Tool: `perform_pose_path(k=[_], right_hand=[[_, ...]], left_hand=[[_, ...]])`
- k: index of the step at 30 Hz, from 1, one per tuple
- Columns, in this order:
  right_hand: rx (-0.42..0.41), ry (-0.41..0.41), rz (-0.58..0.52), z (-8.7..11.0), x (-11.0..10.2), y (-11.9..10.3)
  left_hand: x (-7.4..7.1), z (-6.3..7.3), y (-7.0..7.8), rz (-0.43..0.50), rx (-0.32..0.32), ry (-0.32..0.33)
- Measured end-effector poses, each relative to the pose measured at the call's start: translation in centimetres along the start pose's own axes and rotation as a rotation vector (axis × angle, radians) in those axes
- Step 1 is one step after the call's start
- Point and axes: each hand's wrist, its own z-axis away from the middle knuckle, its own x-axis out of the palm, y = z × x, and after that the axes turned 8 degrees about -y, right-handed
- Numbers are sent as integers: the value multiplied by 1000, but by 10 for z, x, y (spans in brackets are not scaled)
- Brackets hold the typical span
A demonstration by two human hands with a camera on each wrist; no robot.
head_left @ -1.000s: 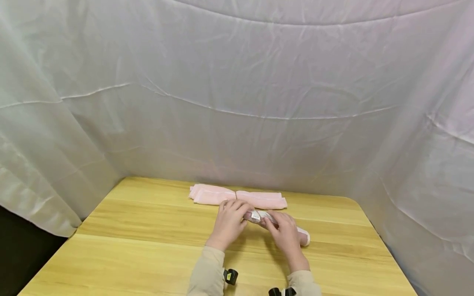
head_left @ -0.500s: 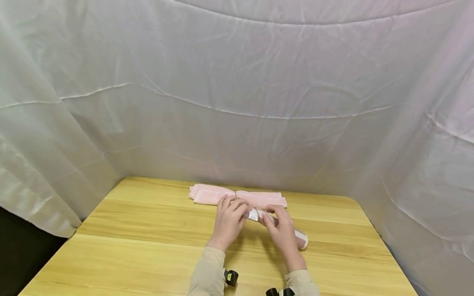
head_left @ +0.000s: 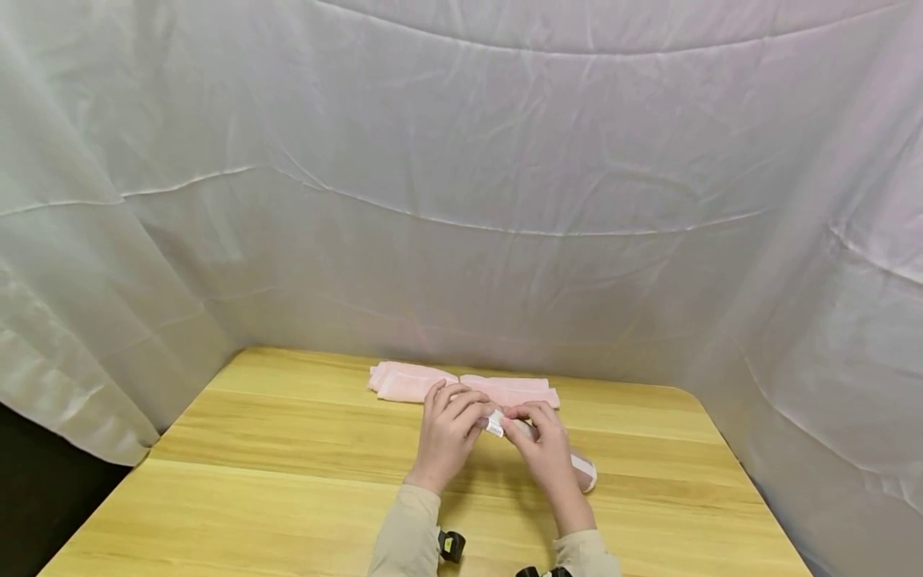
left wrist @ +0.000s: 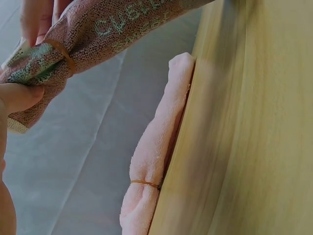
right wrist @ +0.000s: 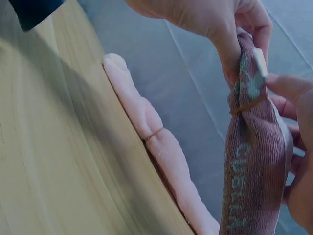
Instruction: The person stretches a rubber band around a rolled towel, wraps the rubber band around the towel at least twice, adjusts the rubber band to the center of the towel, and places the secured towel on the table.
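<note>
A mauve-brown rolled towel with pale lettering is held above the table, slanting down to the right. A brown rubber band cinches it near its left end, gathering the cloth. A white tag shows between the hands. My left hand grips the towel's left end, thumb against fingers. Beside the band, my right hand pinches the towel with thumb and fingertips, its other fingers along the cloth. In the right wrist view the left hand is above the band and the right hand beside it.
Behind the hands, a pink rolled towel lies along the table's back edge, bound at its middle by another rubber band. The wooden table is enclosed by grey curtains. Each wrist wears a black camera.
My right hand has shifted slightly left along the mauve-brown towel, toward the left hand. The towel's right end has moved a little left and closer to me. The pink towel has stayed put.
</note>
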Motion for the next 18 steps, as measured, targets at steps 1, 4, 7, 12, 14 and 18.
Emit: perform_pose_path(k=[1,4,7,12,14,18], right_hand=[[13,-5,2,0,0,-1],[62,-29,5,0,2,-4],[149,-91,-74,-1,2,-8],[377,-193,-417,-3,-2,-14],[459,-190,-526,-4,-3,-15],[538,-161,-608,-5,-5,-16]], left_hand=[[0,0,0,1,4,6],[0,1,0,10,9,16],[0,3,0,22,7,29],[1,3,1,43,6,48],[1,2,2,48,10,49],[1,1,4,54,7,44]])
